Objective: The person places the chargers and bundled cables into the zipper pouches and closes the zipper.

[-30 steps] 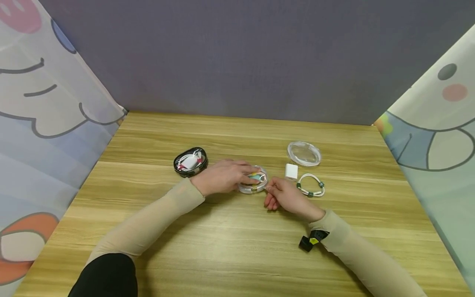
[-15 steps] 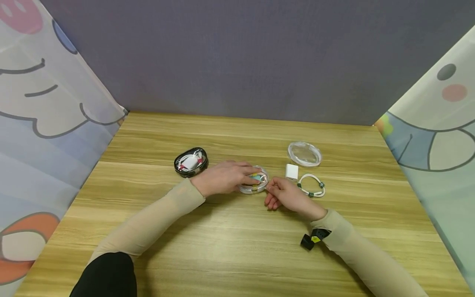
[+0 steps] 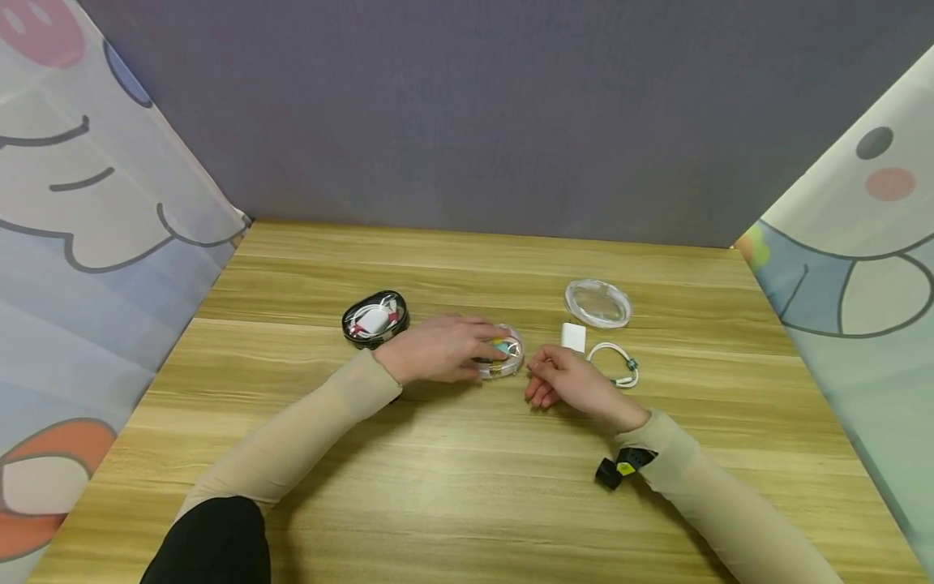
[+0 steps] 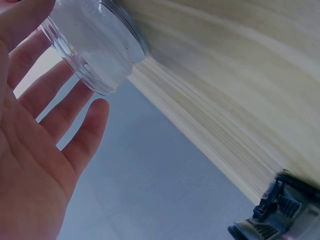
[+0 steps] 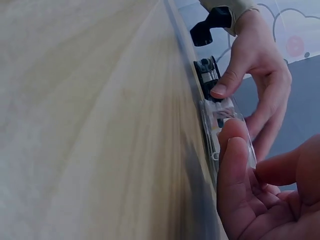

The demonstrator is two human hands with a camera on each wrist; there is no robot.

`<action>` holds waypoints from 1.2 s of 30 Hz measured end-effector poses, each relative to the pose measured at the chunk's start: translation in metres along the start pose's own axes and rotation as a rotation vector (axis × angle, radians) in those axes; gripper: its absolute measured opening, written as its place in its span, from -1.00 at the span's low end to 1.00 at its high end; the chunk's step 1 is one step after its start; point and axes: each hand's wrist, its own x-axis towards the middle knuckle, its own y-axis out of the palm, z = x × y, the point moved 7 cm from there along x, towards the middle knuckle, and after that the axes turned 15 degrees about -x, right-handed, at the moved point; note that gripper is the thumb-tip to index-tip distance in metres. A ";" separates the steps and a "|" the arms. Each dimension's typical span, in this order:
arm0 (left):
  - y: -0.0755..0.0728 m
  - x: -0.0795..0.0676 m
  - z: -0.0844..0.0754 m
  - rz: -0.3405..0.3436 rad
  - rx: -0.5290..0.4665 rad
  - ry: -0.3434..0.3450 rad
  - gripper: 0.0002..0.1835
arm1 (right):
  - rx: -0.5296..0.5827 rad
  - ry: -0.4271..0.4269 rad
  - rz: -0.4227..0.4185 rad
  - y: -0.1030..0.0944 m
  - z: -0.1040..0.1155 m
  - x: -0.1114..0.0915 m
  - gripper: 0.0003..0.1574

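Observation:
My left hand (image 3: 443, 350) holds a small clear oval case (image 3: 513, 361) from above on the wooden table. In the right wrist view, its thumb lies on one face of the clear case (image 5: 241, 120) and its fingers on the other. Something light blue and yellow shows inside, partly covered by the fingers. My right hand (image 3: 569, 380) is just right of the case, fingers loosely bent, with a small gap between them and its rim. In the right wrist view, my right hand's thumb and index finger stand slightly apart, and nothing can be seen between them.
A black-rimmed oval case (image 3: 375, 318) holding a white charger and cable lies left. At right lie a white charger plug (image 3: 573, 336), a coiled white cable (image 3: 616, 347) with green ties, and another clear case (image 3: 598, 303). A grey partition (image 3: 467, 122) stands behind the table.
My right hand has drawn slightly right, away from the clear case's edge. The case has shifted a little left under my left hand, which has hardly moved.

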 end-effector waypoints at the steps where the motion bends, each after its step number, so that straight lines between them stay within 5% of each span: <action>1: 0.000 0.000 0.000 -0.003 -0.002 -0.001 -0.52 | 0.000 -0.002 -0.004 -0.001 0.000 0.000 -0.72; 16: -0.007 -0.005 0.017 -0.031 -0.028 -0.040 -0.56 | -0.086 -0.040 -0.137 -0.040 0.003 -0.004 -0.77; 23: -0.011 -0.006 0.026 -0.070 -0.036 -0.054 -0.57 | -0.191 -0.110 -0.298 -0.083 0.006 -0.008 -0.75; 36: -0.017 -0.007 0.046 -0.083 -0.145 -0.110 -0.48 | -0.254 -0.099 -0.538 -0.142 -0.009 -0.018 -0.67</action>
